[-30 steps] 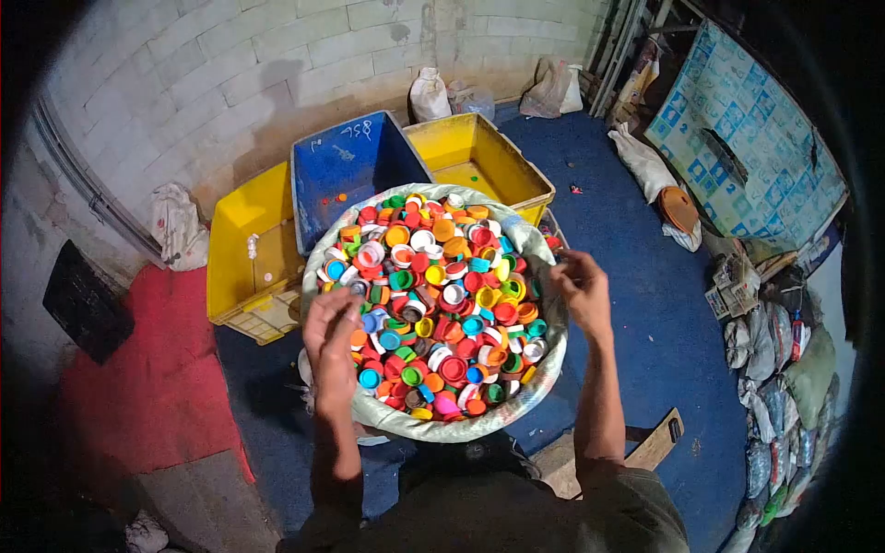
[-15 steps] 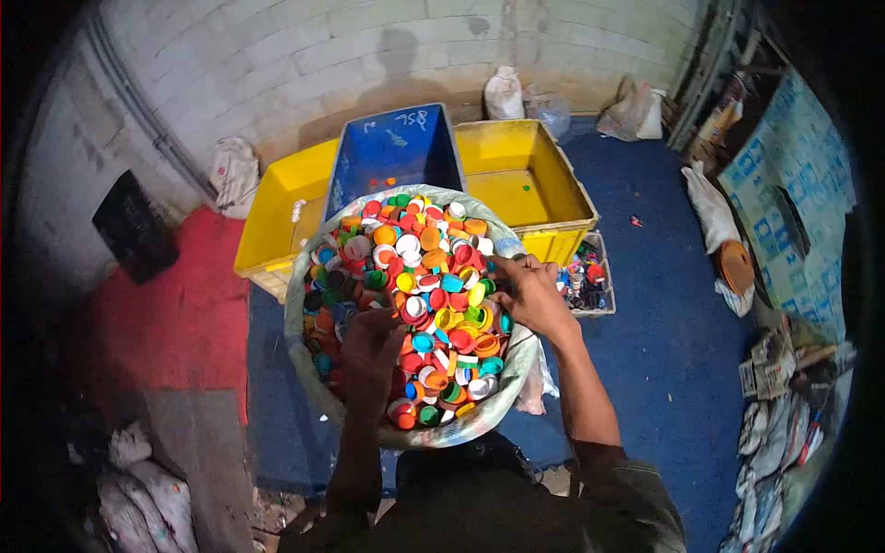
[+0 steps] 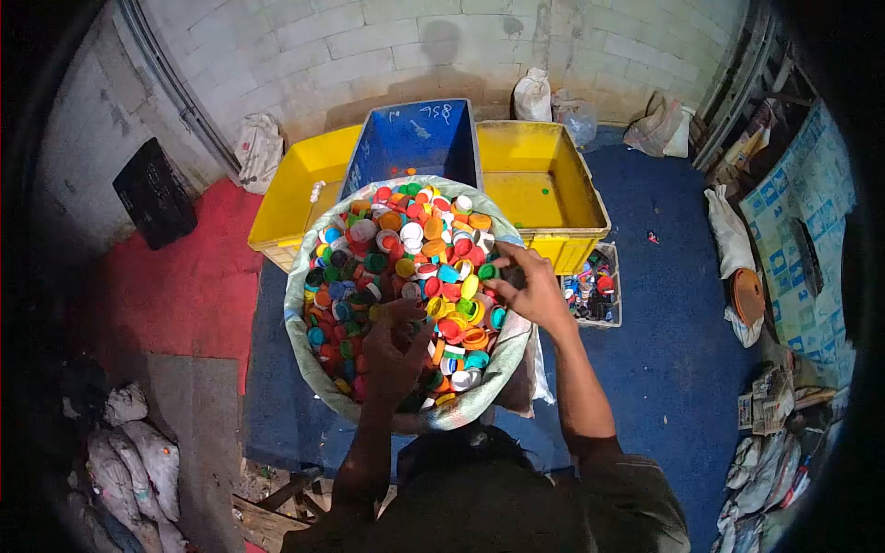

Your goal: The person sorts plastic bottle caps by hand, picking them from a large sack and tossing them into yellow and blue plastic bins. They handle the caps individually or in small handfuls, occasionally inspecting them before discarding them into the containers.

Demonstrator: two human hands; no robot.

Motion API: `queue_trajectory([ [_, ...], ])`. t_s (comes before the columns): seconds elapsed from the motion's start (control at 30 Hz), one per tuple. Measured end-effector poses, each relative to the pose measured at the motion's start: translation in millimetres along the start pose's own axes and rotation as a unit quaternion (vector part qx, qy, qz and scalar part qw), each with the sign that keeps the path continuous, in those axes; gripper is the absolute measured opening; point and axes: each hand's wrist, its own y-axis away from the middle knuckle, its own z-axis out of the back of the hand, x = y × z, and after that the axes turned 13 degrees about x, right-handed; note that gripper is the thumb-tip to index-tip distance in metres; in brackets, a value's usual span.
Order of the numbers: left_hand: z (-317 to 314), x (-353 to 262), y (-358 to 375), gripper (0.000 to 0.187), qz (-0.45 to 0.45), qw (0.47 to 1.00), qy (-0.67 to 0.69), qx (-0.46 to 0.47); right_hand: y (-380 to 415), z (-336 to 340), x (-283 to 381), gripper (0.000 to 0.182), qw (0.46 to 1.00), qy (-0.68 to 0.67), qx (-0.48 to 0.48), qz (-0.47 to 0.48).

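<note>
both hands are down in the sack of bottle caps (image 3: 406, 267) on the blue floor mat (image 3: 664, 304); the left hand (image 3: 396, 346) curls loosely over the near caps, its grip unclear. the right hand (image 3: 527, 288) pinches a green cap (image 3: 486, 272) at the sack's right edge, nearest the small tray of caps (image 3: 590, 288), with the yellow bins (image 3: 544, 184) and blue bin (image 3: 415, 138) standing open just behind

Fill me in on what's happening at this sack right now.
A person leans over an open sack heaped with mixed-colour bottle caps. Both hands are in the pile: the left hand near the front, the right hand at the right edge, fingers among the caps. Behind the sack stand a blue bin and two yellow bins, each holding only a few caps.
</note>
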Motion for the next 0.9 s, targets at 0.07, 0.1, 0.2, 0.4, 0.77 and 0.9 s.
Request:
queue_trajectory([
  [0.07,6.8,2.2,2.6,0.028,0.015,0.999,0.035,-0.022,6.3,1.0,-3.2,0.056,0.99,-0.129,-0.037,-0.036],
  [0.1,12.5,4.4,5.0,0.028,0.024,0.998,0.051,-0.036,9.0,0.1,-3.2,0.054,0.978,-0.194,-0.053,-0.053],
  [0.2,32.3,27.0,11.1,0.03,0.03,0.994,0.066,-0.081,20.6,2.3,2.6,0.042,0.886,-0.447,-0.106,-0.066],
  [0.4,61.9,49.5,13.2,0.033,0.037,0.994,0.076,-0.075,36.6,-3.4,38.2,0.037,0.709,-0.691,-0.121,-0.071],
  [0.77,106.6,100.6,-20.9,0.03,-0.037,0.995,-0.046,-0.084,36.5,-34.5,82.9,0.034,0.589,-0.8,-0.086,-0.08],
  [0.9,111.6,94.2,-65.1,0.036,-0.147,0.975,-0.168,-0.002,28.6,-46.7,94.6,0.037,0.543,-0.825,-0.124,-0.094],
])
